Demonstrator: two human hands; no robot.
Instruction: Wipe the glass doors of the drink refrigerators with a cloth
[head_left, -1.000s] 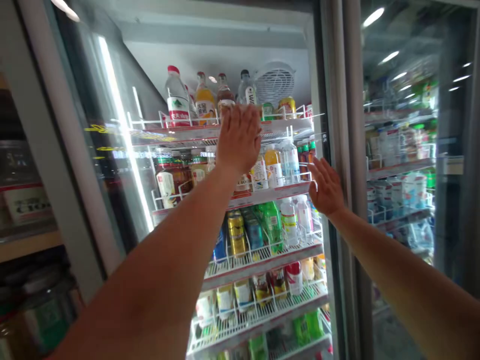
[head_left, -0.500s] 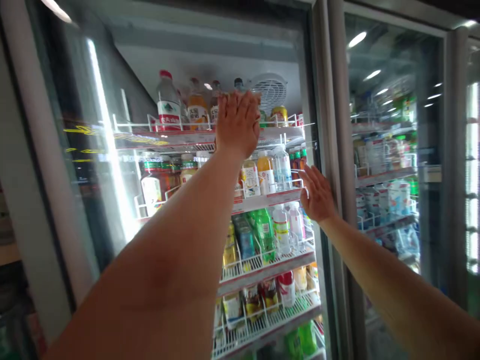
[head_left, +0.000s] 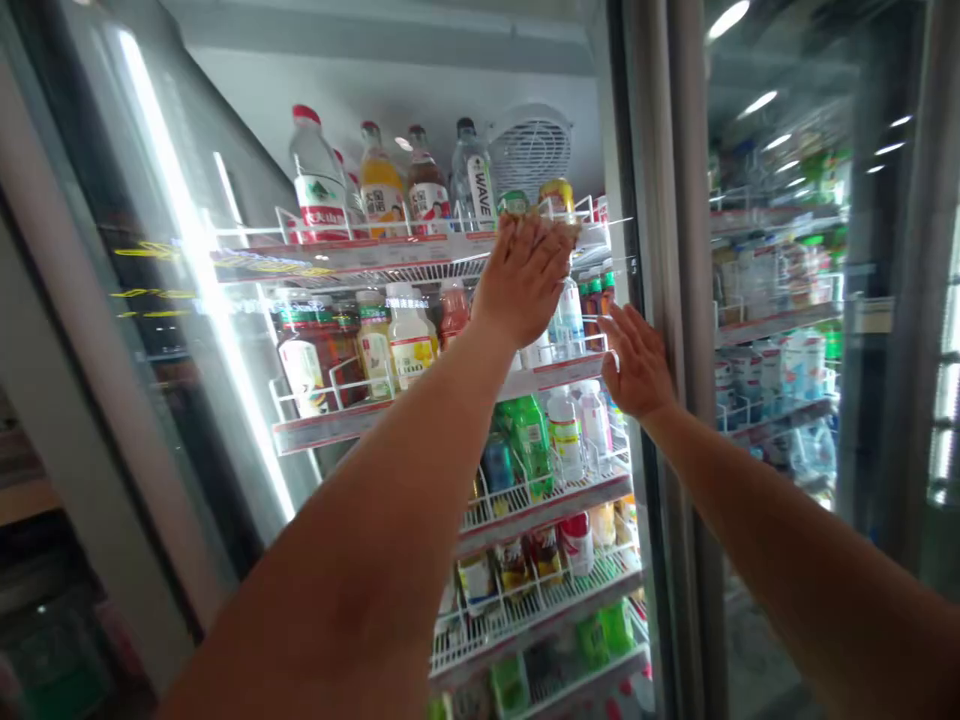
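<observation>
My left hand (head_left: pixel 523 275) lies against the glass door (head_left: pixel 375 85) of a drinks fridge, at the level of the top shelf. Under its fingers is a crumpled, pale brownish cloth (head_left: pixel 568 232); only its edge shows, and the palm hides the remainder. Lower and to the right, my right hand (head_left: pixel 639 360) rests with fingers spread near the door's right edge, beside the metal frame (head_left: pixel 681 300). It holds nothing. Behind the glass stand a red-capped water bottle (head_left: pixel 319 185), an orange drink bottle (head_left: pixel 381 190) and a black-capped clear bottle (head_left: pixel 472 180).
Wire-fronted shelves (head_left: pixel 555 375) with bottles and cans run down inside the fridge. A round white vent grille (head_left: pixel 531 150) is at its back. To the right is another glass door (head_left: pixel 780 180) with stocked shelves. A bright light strip (head_left: pixel 169 165) shows at the left.
My left hand has slid right and slightly down across the glass with the cloth, uncovering the black-capped bottle. My right hand stays near the door's edge. The view has shifted slightly.
</observation>
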